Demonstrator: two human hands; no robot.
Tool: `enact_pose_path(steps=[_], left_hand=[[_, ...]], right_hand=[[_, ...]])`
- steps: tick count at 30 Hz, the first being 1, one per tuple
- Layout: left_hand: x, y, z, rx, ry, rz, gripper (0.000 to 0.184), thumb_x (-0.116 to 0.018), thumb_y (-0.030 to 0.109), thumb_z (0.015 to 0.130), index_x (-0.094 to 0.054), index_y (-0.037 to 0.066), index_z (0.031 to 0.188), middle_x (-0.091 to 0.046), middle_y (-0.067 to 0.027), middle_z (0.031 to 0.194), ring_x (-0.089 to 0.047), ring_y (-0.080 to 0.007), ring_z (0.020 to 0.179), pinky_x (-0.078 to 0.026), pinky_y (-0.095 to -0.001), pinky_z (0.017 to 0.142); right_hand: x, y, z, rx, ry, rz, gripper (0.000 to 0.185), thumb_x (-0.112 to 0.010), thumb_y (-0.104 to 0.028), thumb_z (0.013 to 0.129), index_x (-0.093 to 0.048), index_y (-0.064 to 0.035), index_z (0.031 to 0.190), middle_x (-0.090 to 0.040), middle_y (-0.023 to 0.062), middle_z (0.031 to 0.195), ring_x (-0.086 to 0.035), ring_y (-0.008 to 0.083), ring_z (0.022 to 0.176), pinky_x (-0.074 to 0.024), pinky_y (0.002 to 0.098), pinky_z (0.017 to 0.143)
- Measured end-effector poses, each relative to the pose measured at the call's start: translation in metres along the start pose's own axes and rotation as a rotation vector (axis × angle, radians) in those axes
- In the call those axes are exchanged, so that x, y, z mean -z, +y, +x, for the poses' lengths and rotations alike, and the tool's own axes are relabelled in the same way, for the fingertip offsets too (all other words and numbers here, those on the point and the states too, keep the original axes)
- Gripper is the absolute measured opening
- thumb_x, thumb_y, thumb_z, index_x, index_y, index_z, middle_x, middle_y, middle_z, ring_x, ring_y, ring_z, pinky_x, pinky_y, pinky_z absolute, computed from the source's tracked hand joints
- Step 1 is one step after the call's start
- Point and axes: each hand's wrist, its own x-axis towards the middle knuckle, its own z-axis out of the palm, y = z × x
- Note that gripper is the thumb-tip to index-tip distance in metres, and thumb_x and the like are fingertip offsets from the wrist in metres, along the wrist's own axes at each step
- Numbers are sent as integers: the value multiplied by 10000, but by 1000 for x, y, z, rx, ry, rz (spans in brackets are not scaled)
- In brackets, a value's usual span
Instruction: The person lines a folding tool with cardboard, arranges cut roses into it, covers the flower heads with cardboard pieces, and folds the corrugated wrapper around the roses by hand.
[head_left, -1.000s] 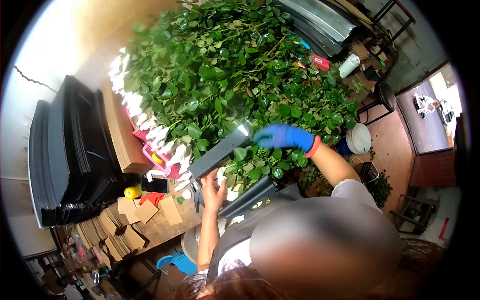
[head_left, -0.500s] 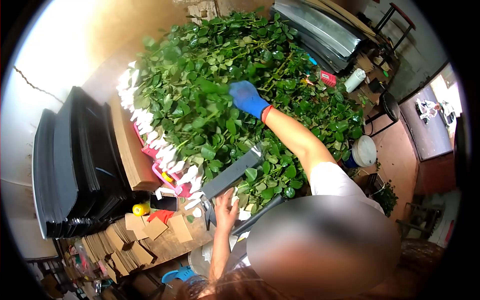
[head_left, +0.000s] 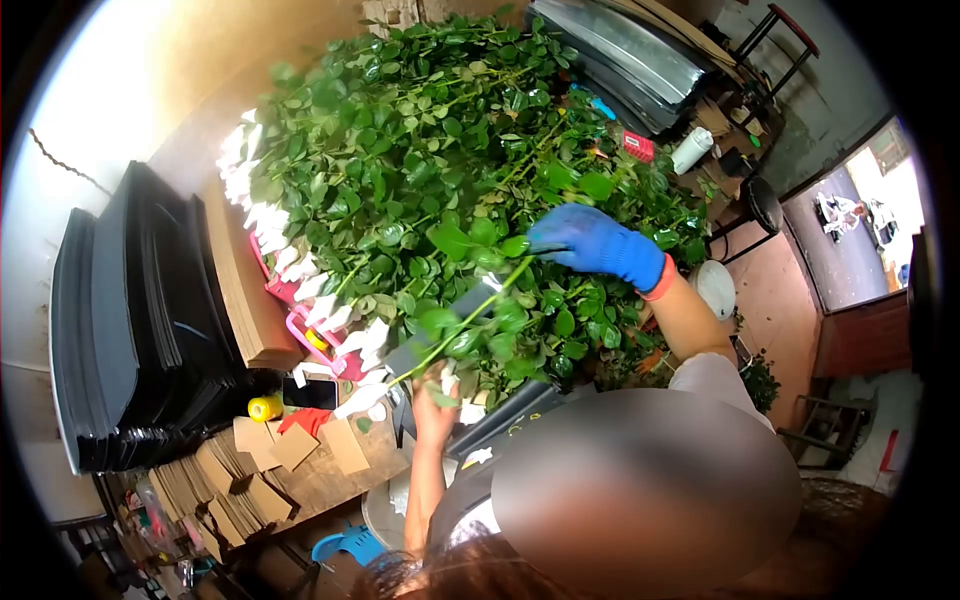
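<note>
A large heap of leafy green stems covers the table, with white-wrapped heads along its left side. My right hand, in a blue glove with a red cuff, is closed on a leafy stem that slants down to the left, its white-wrapped head at the lower end. Under this stem lies a dark grey bar, partly covered by leaves. My bare left hand is at the bar's lower end, its fingers partly hidden by leaves.
Black sheets and cardboard stand at the left. Near the front edge are a phone, yellow tape and cardboard pieces. A red box and white bottle lie at the back right. A stool stands beyond.
My right hand went up over the heap, closed on a stem, and came back down to the right with it. The stem now crosses over the grey bar.
</note>
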Motion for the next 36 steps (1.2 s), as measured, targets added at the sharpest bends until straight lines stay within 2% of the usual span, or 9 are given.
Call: enact_pose_path(steps=[3, 5, 8, 12, 13, 17, 19, 27, 36], left_hand=[[2, -2, 2, 336, -126, -184, 389, -745, 130, 836, -638, -14, 1181, -624, -192, 1160, -655, -292, 972, -546, -372, 786], [-3, -12, 3, -92, 24, 5, 408, -746, 109, 838, -626, -6, 1211, -598, -202, 1211, -652, -284, 996, -552, -352, 779], [-1, 2, 0, 43, -13, -39, 393, -739, 79, 857, -604, -10, 1216, -554, -170, 1158, -656, -279, 987, -559, -339, 788], [-6, -16, 1, -9, 8, -96, 360, -731, 45, 861, -602, -29, 1189, -532, -167, 1185, -659, -269, 985, -558, -330, 799], [-6, -11, 1, 0, 16, -116, 358, -731, 45, 861, -603, -32, 1186, -531, -171, 1187, -659, -269, 985, -557, -328, 802], [-10, -17, 5, -155, 63, -51, 401, -738, 54, 840, -583, -32, 1199, -541, -198, 1170, -623, -305, 1043, -536, -369, 843], [-5, -3, -1, -39, 68, 140, 428, -743, 95, 810, -573, -3, 1191, -548, -193, 1089, -613, -338, 982, -519, -398, 783], [0, 15, 9, 156, 153, 170, 395, -614, 396, 974, -530, 15, 1037, -694, -194, 894, -677, -378, 837, -523, -416, 764], [5, 22, 7, 154, 280, 148, 356, -512, 372, 1007, -607, 46, 898, -643, -229, 772, -604, -455, 759, -459, -512, 671]], right_hand=[[-19, 23, -61, -300, -233, -171, 261, -725, -178, 811, -714, -160, 1072, -677, 41, 1161, -634, 289, 1063, -499, 402, 939], [-37, 17, -78, -429, -364, -429, 359, -662, -133, 816, -663, -169, 1173, -617, 73, 1262, -582, 299, 1143, -452, 413, 999], [-44, -17, -75, -607, -356, -548, 483, -606, -98, 827, -576, -169, 1304, -551, 122, 1348, -501, 304, 1249, -382, 435, 1069], [-49, -94, -19, -408, -243, -180, 351, -595, -238, 905, -635, -218, 1254, -697, 89, 903, -678, 305, 790, -547, 441, 703], [-83, -94, -33, -91, 65, 98, 354, -603, -342, 912, -638, -214, 1240, -697, 94, 889, -679, 304, 790, -535, 460, 686], [-144, -120, 11, -130, -433, -174, 266, -604, -318, 896, -685, -157, 1092, -690, 104, 824, -672, 313, 732, -523, 473, 640], [-214, -81, 9, 30, -152, -231, 127, -598, -196, 858, -685, -103, 853, -673, 109, 739, -689, 276, 723, -516, 441, 585], [-199, -96, 14, -158, -284, -166, 210, -556, -328, 920, -649, -139, 914, -697, 129, 777, -687, 332, 726, -511, 481, 630], [-191, -110, 25, -219, -392, -158, 226, -550, -339, 951, -642, -132, 940, -712, 126, 828, -699, 332, 816, -521, 480, 698]])
